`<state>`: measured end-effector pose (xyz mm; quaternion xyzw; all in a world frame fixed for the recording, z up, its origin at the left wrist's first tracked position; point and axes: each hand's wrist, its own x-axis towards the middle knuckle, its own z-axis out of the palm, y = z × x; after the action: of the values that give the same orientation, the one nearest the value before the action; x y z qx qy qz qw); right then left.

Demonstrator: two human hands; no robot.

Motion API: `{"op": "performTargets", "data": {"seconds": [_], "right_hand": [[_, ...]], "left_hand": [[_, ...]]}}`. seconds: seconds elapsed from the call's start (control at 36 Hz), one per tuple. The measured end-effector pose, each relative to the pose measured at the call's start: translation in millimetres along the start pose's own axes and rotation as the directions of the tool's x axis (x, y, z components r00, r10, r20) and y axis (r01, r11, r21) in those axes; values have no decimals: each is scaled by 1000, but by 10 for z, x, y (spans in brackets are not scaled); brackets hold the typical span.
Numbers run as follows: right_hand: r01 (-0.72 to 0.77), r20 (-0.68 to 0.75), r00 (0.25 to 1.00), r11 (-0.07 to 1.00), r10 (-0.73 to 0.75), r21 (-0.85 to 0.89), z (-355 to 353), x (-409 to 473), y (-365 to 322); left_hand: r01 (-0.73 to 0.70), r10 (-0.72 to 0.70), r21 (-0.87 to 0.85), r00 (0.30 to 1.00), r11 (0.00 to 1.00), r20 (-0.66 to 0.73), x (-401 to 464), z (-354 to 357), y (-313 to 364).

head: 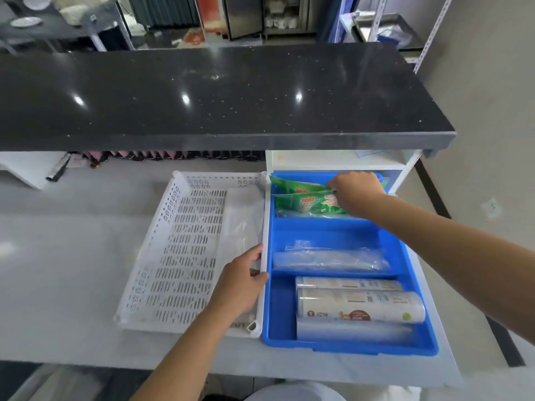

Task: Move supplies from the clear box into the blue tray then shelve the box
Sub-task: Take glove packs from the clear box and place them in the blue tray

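Note:
A white perforated box lies on the grey counter, left of the blue tray. A clear plastic bag lies along the box's right side. My left hand grips the box's right rim. The tray has three compartments. Green packets fill the far one, where my right hand is closed on them. A clear plastic pack lies in the middle compartment. Wrapped rolls fill the near one.
A black stone ledge overhangs the far edge of the counter. A white shelf unit stands behind the tray under the ledge. Metal shelving stands at the far right. The counter's front edge is near me.

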<state>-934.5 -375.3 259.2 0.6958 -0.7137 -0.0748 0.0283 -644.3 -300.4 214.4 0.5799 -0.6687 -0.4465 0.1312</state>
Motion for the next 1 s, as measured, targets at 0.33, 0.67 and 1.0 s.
{"op": "performTargets", "data": {"seconds": [0.33, 0.67, 1.0], "right_hand": [[-70, -97, 991, 981, 88, 179, -64, 132, 34], [-83, 12, 996, 894, 87, 439, 690, -176, -275], [-21, -37, 998, 865, 46, 502, 723, -204, -253]], "left_hand": [[4, -4, -14, 1000, 1000, 0, -31, -4, 35], [26, -26, -5, 1000, 1000, -7, -55, 20, 28], [55, -55, -14, 998, 998, -2, -48, 15, -1]]}}
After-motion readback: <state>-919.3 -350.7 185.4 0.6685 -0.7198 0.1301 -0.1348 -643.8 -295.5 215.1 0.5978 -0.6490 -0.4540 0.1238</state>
